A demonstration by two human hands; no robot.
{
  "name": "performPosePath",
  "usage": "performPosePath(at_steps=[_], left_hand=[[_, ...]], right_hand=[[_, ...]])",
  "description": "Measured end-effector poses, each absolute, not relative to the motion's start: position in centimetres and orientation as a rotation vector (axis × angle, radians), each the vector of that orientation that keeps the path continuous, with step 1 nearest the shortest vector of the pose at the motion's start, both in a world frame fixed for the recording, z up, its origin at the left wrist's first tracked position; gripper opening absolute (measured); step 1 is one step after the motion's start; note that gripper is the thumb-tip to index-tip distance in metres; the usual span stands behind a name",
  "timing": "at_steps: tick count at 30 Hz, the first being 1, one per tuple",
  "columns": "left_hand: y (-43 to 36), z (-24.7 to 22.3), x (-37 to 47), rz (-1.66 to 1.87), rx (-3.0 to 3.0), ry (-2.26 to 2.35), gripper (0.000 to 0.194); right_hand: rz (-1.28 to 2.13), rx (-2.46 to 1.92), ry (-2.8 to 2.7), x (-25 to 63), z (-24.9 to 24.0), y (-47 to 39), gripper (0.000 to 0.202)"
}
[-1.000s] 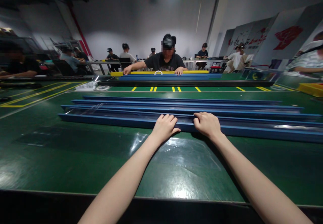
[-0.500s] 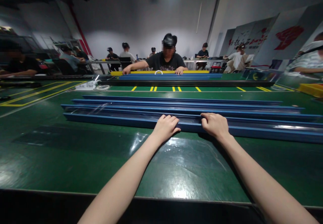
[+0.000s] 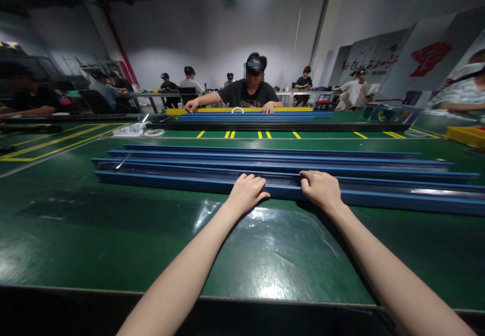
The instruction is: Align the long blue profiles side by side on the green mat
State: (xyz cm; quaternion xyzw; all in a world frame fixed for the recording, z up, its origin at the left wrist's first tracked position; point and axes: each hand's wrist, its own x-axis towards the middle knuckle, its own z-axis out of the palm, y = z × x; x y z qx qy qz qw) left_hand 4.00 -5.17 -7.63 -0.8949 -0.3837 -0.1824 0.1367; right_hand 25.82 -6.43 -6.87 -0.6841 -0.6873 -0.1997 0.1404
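Observation:
My left hand (image 3: pixel 248 190) curls over the near wall of the closest blue channel profile (image 3: pixel 166 182), its thumb along the front side. To its right, my right hand (image 3: pixel 322 188) grips the same profile, index finger and thumb bent over the rim. The profile lies lengthwise across the table, and the fingertips inside it are partly hidden. Just behind it lie more long blue profiles (image 3: pixel 341 163), roughly parallel. A shiny strip of clear film (image 3: pixel 123 161) shows near their left end.
Clear film (image 3: pixel 280 235) lies on the green table (image 3: pixel 94 255) between my forearms. Farther back sit a long black bar (image 3: pixel 265 126) and a yellow bar (image 3: pixel 295 109), with a co-worker (image 3: pixel 250 93) whose hands rest on the yellow one. A yellow tray (image 3: pixel 468 136) stands at right.
The glint of film at the profiles' left end has shifted left and looks narrower. My hands keep nearly the same place on the blue channel profile.

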Motion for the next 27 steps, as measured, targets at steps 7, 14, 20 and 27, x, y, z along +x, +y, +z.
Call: performPosePath(at_steps=[7,14,20,27], left_hand=[[-5.18,-7.40,3.98,-0.513,-2.608,-1.138,0.032],[-5.04,-7.32,3.91,-0.493,-2.630,-1.146,0.032],[-5.12,-7.10,3.94,-0.478,-2.626,-1.161,0.031],[-5.19,-6.96,4.08,-0.457,-2.631,-1.180,0.031]], right_hand=[[-0.567,-1.974,-1.986,25.81,-6.87,-6.50,0.037],[-0.552,-1.983,-1.997,25.75,-6.78,-6.56,0.038],[-0.525,-2.004,-2.003,25.73,-6.64,-6.54,0.037],[-0.523,-2.005,-2.012,25.69,-6.56,-6.57,0.037]])
